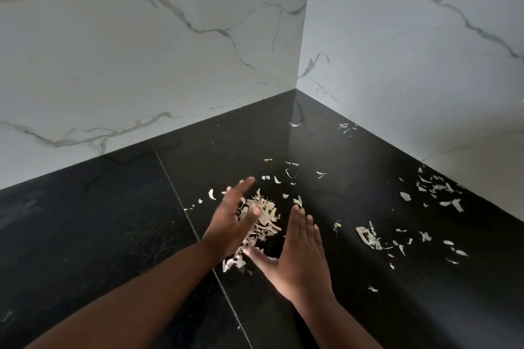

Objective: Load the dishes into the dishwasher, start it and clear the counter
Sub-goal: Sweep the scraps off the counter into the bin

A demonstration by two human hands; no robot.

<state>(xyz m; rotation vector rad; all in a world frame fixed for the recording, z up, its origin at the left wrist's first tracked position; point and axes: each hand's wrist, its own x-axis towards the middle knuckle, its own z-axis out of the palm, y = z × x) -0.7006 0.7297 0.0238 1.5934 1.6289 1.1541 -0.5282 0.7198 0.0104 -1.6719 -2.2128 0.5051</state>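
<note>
Centrally, a heap of pale, dry peel scraps (262,224) lies on the glossy black surface (113,235), gathered between the two hands. The left hand (235,218) stands on edge at the heap's left side, palm turned toward the scraps, its fingers (243,187) straight and reaching past the far-left part of the heap; it holds nothing. The right hand (300,258) stands on the heap's right side, palm facing left, fingers straight and together, pointing away from the person, with the thumb (259,255) spread out low toward the near end of the heap, where it lies just beside the nearest scraps. It grips nothing either. Whether the edges of the hands touch the surface cannot be told.

Loose flakes (279,178) lie scattered beyond the fingertips, toward the corner. A second, smaller cluster (368,236) sits to the right of the right hand, well apart from the main heap, with single flakes trailing farther right. More scraps (438,190) lie near the foot of the right wall, and a few bits (344,126) rest deep in the corner. A thin seam (181,204) runs across the surface, passing under the left wrist. White marble-veined walls (170,51) meet at the corner behind.
</note>
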